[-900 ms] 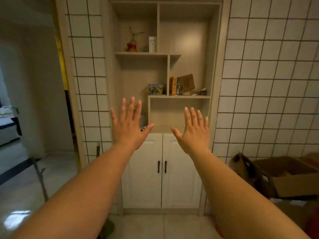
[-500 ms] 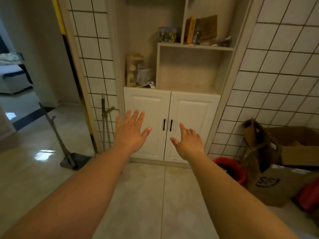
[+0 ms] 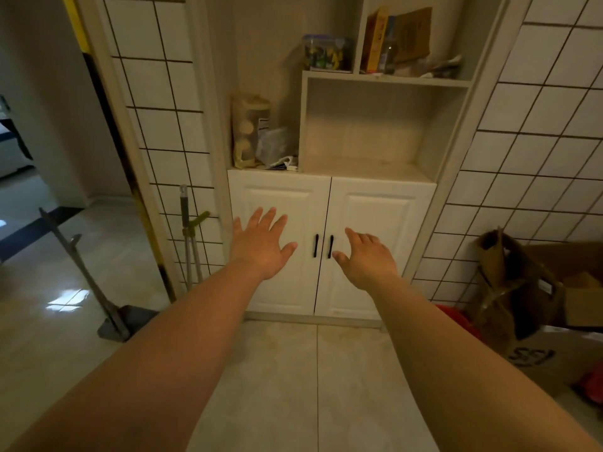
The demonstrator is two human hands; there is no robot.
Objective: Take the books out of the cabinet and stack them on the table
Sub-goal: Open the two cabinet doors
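Observation:
A white two-door cabinet stands in a wall niche, both doors closed, with two black handles at the middle seam. My left hand is stretched out with fingers spread in front of the left door. My right hand is stretched out, fingers apart and slightly curled, just right of the handles. Both hands hold nothing. Upright on the open shelf above stand an orange book and a brown one. The cabinet's inside is hidden behind the doors.
A clear jar sits on the upper shelf and paper bags on the cabinet top. A mop and a dustpan lean at the left by a doorway. Cardboard boxes and a red bucket stand at the right.
The view has tilted down and drawn nearer to the lower cabinet. Both hands have dropped from shelf height to the doors, the right hand now close to the handles.

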